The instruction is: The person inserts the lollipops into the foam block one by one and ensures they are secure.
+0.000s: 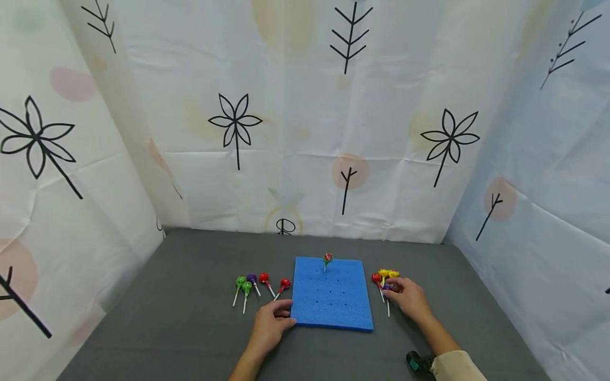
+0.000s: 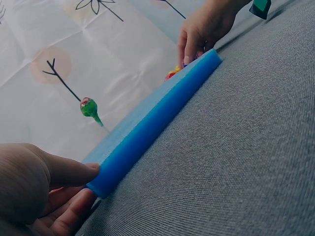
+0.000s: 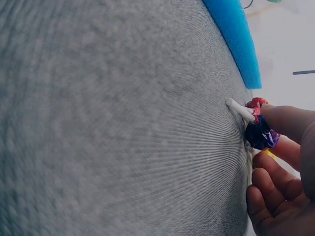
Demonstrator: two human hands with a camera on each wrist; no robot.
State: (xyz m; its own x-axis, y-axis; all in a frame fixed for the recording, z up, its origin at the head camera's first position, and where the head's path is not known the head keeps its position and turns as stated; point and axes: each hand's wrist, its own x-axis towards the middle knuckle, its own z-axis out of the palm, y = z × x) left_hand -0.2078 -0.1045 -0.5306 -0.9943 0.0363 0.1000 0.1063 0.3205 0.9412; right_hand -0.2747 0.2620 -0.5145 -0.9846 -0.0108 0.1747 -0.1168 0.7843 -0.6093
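The left hand (image 1: pixel 269 325) grips the lower-left corner of the blue board (image 1: pixel 329 313), lower centre of the head view. At lower right, the right hand (image 1: pixel 410 299) pinches a purple lollipop (image 3: pixel 261 136) beside yellow lollipops (image 1: pixel 391 273).

Cream right sleeve (image 1: pixel 457 366); black wrist device (image 1: pixel 425 363), green patch (image 1: pixel 413 364).
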